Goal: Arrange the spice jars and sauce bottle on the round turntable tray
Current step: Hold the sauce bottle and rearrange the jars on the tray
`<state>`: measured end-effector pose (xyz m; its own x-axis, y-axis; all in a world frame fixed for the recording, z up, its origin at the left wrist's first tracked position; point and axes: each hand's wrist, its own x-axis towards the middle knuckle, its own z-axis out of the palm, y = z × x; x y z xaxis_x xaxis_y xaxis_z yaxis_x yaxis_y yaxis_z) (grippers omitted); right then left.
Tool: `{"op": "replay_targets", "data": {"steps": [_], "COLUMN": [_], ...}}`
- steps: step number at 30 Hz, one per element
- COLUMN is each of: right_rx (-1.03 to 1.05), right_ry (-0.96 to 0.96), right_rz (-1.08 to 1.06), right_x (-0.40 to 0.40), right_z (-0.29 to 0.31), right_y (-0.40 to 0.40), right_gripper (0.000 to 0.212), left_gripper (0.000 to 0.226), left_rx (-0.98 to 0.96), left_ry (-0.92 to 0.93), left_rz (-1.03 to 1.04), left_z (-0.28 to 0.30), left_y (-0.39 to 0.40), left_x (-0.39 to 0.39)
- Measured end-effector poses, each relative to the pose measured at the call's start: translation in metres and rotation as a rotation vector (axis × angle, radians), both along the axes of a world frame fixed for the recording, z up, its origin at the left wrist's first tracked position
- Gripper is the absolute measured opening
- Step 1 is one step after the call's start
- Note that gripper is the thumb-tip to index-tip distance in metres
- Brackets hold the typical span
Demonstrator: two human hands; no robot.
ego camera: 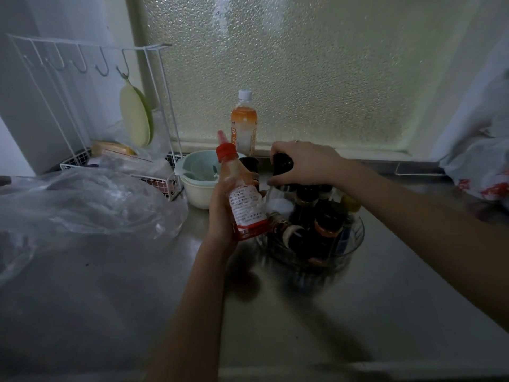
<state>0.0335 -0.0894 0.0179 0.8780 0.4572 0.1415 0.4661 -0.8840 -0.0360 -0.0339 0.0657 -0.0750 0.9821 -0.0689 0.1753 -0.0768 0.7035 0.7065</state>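
Note:
A clear round turntable tray point(355, 241) sits on the steel counter, right of centre, with several dark jars and bottles point(325, 224) standing in it. My left hand point(220, 216) holds a red-capped sauce bottle point(242, 194) upright just left of the tray, its white label facing me. My right hand point(305, 164) grips the black lid of a clear jar point(281, 164) at the tray's far left side; white contents show low in that jar. Another black-lidded jar point(249, 164) stands behind the sauce bottle.
Stacked pale bowls point(198, 183) sit left of the tray, an orange drink bottle point(243, 122) behind them by the frosted window. A white wire rack point(91, 106) and crumpled clear plastic point(82, 205) fill the left; a plastic bag point(479, 166) lies far right.

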Motion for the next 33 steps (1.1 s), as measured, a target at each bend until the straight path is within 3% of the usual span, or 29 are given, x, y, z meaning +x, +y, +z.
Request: {"op": "replay_targets", "data": {"steps": [6,11,16,20,24,27,30,33], "right_rx": [0.101,-0.339,-0.472,-0.170,0.103,0.104,0.080,0.115], "right_ry": [-0.201,-0.035,-0.066,-0.059,-0.080,-0.045,0.037,0.051], "right_rz": [0.062,0.102,0.114,0.046,-0.080,-0.107,-0.118,-0.143], "right_x": [-0.054,-0.112,-0.110,-0.106,-0.094,-0.086,-0.082,-0.082], "right_z": [0.029,-0.008,-0.029,-0.020,0.004,0.010,0.006,-0.001], "right_y": [-0.013,-0.018,-0.020,-0.024,-0.030,-0.037,-0.042,-0.044], "right_gripper": [0.048,0.059,0.069,0.038,0.035,0.037,0.040,0.041], "left_gripper": [0.038,0.034,0.036,0.028,0.020,0.029,0.019,0.046], "left_rx": [-0.006,0.037,0.072,0.058,0.041,0.077,0.151,0.284], "left_ry": [-0.031,-0.048,-0.048,-0.052,-0.171,-0.222,-0.181,-0.161], "left_rz": [0.025,0.041,0.029,0.043,0.095,0.041,0.023,0.011], "left_z": [-0.001,-0.003,-0.004,-0.001,0.000,0.000,0.001,-0.001], "left_y": [0.000,-0.003,-0.003,-0.009,-0.013,-0.017,-0.021,-0.022], "left_x": [0.002,0.001,-0.002,-0.003,-0.003,-0.007,-0.009,-0.010]}}
